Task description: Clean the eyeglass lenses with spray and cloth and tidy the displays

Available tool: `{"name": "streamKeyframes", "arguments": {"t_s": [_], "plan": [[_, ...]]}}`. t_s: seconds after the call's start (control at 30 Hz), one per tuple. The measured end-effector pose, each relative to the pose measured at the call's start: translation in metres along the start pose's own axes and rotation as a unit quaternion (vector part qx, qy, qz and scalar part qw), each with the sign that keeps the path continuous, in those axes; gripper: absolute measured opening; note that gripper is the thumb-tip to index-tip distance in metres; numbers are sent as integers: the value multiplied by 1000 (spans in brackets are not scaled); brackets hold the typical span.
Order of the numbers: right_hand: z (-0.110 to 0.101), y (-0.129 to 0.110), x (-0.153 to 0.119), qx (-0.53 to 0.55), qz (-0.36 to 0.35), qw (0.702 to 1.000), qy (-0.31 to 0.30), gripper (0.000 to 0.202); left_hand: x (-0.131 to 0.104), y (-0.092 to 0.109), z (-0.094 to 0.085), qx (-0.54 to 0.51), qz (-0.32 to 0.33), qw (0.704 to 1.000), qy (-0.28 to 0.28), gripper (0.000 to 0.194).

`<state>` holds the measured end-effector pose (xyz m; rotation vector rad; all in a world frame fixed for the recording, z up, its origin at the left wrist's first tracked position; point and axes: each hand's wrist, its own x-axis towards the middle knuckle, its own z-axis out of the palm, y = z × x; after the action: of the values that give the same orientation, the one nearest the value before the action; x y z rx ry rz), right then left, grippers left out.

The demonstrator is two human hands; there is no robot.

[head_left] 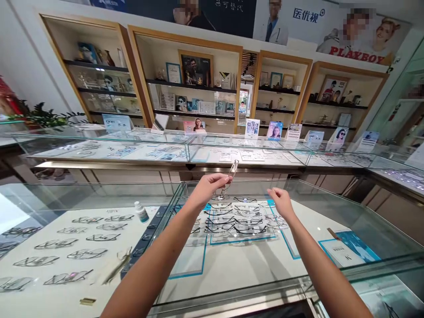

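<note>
At eight o'clock, lots of glasses [69,277] lie in rows, with a small bottle [141,213] just beside them. Near the middle, the left hand [208,187] pinches one pair of glasses [234,167], up off the rest. At five o'clock, more glasses [251,230] lie in rows, not picked up. At four o'clock, the right hand [281,203] has curled fingers; I can't tell if they pinch anything.

Inside an Eyewear Shop

Clearly a retail space — has glass counters [238,265] with glasses [250,229] laid out in rows, and small ad cards [274,130] along the far one. Also has wood-framed shelves [185,38] against the wall [26,44], plus big posters [218,17] above — including PLAYBOY lettering [356,56].
</note>
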<state>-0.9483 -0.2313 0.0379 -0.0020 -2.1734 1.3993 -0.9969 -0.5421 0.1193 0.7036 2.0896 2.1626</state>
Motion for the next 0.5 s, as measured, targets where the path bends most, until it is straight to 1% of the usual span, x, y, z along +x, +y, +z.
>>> {"name": "streamKeyframes", "arguments": {"t_s": [0.03,0.07,0.1,0.13,0.2,0.23,0.27,0.33,0.5], "plan": [[20,-27,4,13,-27,999,-35,56,-5,7,-5,-10,20,1000,15,39],[37,-55,7,35,-65,993,-93,50,-10,13,-9,-17,41,999,29,38],[52,-82,9,54,-98,984,-139,43,-15,19,-12,-20,62,997,41,36],[65,-107,8,67,-121,976,-167,36,-20,24,-15,-20,83,995,51,33],[82,-146,4,81,-149,967,-188,27,-27,30,-20,-13,117,991,67,28],[89,-158,2,90,-156,965,-191,26,-30,32,-23,-10,129,989,72,26],[94,-167,-1,98,-160,963,-192,24,-31,33,-26,-7,138,987,77,25],[103,-173,-4,117,-163,961,-188,23,-32,33,-32,-2,146,986,81,23],[115,-164,-1,152,-154,960,-178,24,-27,29,-40,5,136,989,56,24]]}}
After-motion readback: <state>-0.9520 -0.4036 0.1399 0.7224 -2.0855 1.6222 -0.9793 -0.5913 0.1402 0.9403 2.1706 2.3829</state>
